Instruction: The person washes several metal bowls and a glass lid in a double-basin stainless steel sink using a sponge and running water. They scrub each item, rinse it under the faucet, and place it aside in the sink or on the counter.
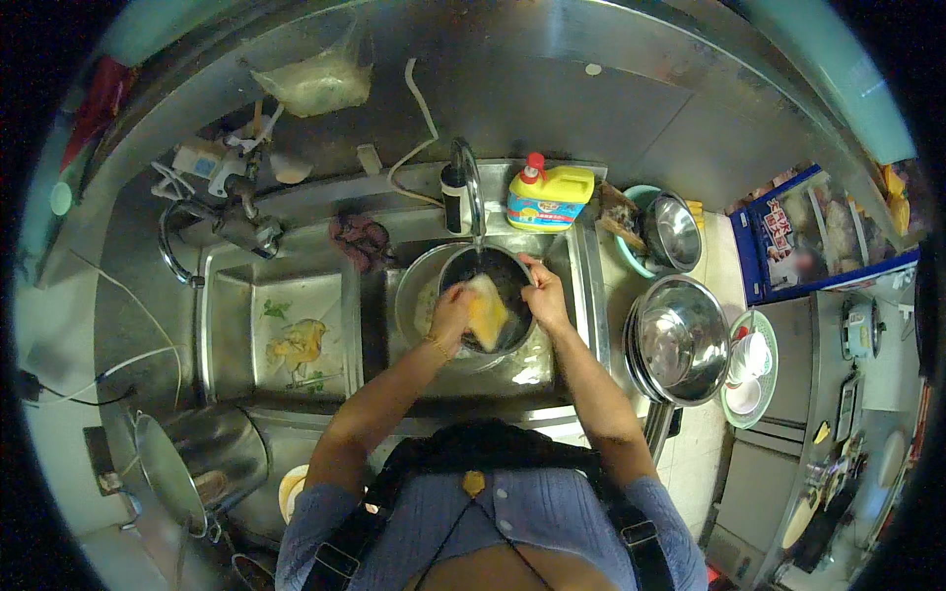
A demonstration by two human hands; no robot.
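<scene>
My left hand (452,314) is closed on a yellow and whitish cleaning sponge or cloth (488,314), which lies inside a dark-bottomed metal pot (521,277). With my right hand (547,295) I grip the pot's right rim. The curved chrome faucet (477,199) ends over the pot. Under it, in the right sink basin (543,380), sits a larger metal basin (408,295). Behind stand a yellow dish-soap jug (554,196) with a red pump and a dark bottle (454,199).
In the left sink basin (236,340) lie yellowish food scraps (299,346) and green leaves. A dark red rag (360,240) lies on the sink's back edge. Stacked steel bowls (680,340) and a green basket (768,354) with dishes stand right; a large stockpot (222,451) stands lower left.
</scene>
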